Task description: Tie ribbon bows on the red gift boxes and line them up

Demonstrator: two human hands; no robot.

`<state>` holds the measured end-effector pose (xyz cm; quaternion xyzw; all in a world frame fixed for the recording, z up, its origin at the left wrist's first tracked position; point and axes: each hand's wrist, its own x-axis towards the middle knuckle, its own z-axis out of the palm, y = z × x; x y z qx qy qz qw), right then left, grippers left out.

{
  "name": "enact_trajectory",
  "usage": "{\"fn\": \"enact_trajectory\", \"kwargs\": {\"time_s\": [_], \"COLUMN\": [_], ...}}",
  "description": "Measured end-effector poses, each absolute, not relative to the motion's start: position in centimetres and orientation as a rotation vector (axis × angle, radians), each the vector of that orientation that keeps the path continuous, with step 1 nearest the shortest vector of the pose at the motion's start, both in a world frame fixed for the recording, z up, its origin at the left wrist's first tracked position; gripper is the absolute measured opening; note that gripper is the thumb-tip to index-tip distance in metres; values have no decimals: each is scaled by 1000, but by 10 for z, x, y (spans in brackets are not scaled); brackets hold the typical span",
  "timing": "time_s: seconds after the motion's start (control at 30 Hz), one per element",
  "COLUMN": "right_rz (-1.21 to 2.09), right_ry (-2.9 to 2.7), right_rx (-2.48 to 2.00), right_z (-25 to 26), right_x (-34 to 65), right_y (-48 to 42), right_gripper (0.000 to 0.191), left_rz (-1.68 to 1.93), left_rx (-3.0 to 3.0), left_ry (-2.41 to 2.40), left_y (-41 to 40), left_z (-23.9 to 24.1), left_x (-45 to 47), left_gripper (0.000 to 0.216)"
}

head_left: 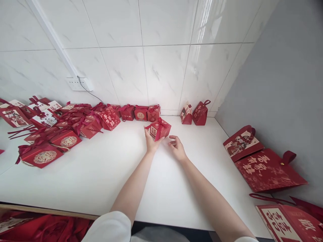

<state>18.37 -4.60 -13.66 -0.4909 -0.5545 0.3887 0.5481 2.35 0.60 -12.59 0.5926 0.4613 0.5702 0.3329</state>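
Observation:
A small red gift box [165,129] with a ribbon bow on top and a pale printed panel is tilted in my left hand [152,143]. The thumb and fingers of that hand wrap round its lower left side. Just right of the box, my right hand [177,148] hovers over the table with its fingers curled but apart, and I see nothing in it. Behind the box stands a short row of similar red boxes [141,113] against the wall.
Many ribboned red boxes [87,127] are heaped at the left. Two bags [200,113] stand at the back right, and larger red bags [268,169] line the grey right-hand wall. A cable runs from the wall socket [79,84]. Red items fill an open drawer or box [50,227] below the table edge.

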Motion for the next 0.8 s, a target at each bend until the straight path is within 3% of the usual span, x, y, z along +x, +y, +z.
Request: {"fn": "enact_trajectory", "kwargs": {"time_s": [0.13, 0.27, 0.33, 0.5, 0.8], "right_rz": [887, 919, 985, 1022, 984], "right_ry": [-1191, -1133, -1153, -1169, -1100], "right_rx": [-1190, -1148, -1083, -938, -973], "right_z": [-136, -134, -132, -123, -116], "right_x": [188, 191, 191, 190, 194], "right_y": [-47, -44, -43, -40, -40], "right_gripper": [47, 59, 63, 54, 53], "left_rz": [1420, 1288, 1253, 1059, 914], "left_rx": [1450, 1449, 1471, 1476, 1474], "left_ry": [1346, 1198, 1102, 875, 762], "left_y": [11, 9, 8, 7, 5], "left_z": [-123, -118, -116, -108, -95], "left_x": [19, 14, 13, 9, 6], "left_gripper": [116, 71, 59, 66, 80]}}
